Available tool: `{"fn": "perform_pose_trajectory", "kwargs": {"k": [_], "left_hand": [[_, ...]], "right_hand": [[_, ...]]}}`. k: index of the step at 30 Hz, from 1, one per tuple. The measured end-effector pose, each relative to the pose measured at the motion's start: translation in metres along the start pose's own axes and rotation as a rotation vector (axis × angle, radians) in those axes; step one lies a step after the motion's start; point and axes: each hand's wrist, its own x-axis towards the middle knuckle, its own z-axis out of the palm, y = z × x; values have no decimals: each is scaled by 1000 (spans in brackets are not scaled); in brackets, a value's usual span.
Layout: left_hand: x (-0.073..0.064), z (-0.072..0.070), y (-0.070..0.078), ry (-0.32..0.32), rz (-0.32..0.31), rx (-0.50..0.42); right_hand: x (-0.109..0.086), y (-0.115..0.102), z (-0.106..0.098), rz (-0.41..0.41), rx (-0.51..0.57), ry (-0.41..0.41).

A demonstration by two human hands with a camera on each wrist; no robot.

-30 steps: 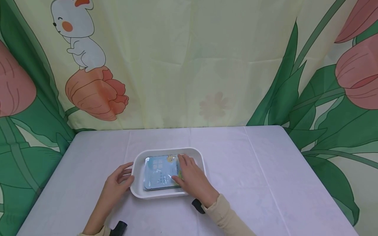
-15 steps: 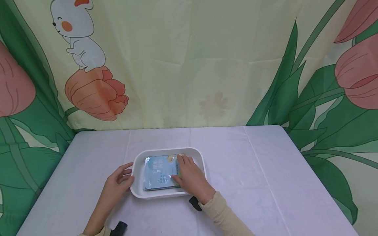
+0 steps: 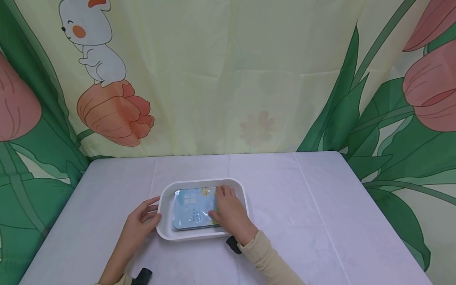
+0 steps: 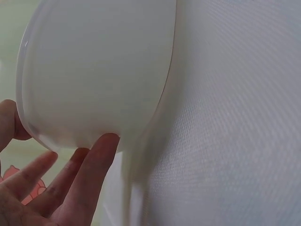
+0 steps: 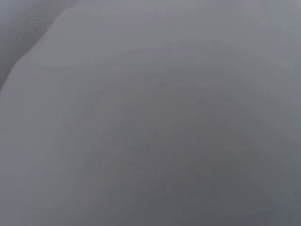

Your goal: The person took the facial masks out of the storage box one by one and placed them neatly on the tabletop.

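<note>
Compared with half a second ago, the right hand (image 3: 231,211) sits slightly farther right along the blue packet (image 3: 193,208); packet and white tray (image 3: 165,217) look unmoved. Judged from that, handling stays within the tray: packet lying inside, flat, not lifted. Right thumb on the packet's face, fingers at its far right corner; cannot tell whether they pinch. Right wrist view gives only grey blur. Left hand (image 3: 141,219): digits spread, tips against the tray's left end. Packet rectangular, glossy, film-like, printed. Tray smooth, round-cornered, rimmed, probably plastic. Table (image 3: 281,213) white-covered, woven texture, straight creases.
</note>
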Motion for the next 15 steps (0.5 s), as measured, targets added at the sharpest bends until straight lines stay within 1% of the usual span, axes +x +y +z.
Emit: {"fn": "perform_pose_trajectory", "kwargs": {"k": [7,15], "left_hand": [[0,1,0,7,-10,8],[-1,1,1,11,7,19]], "right_hand": [[0,0,-1,40,49,0],[1,0,-3,51,53,3]]}}
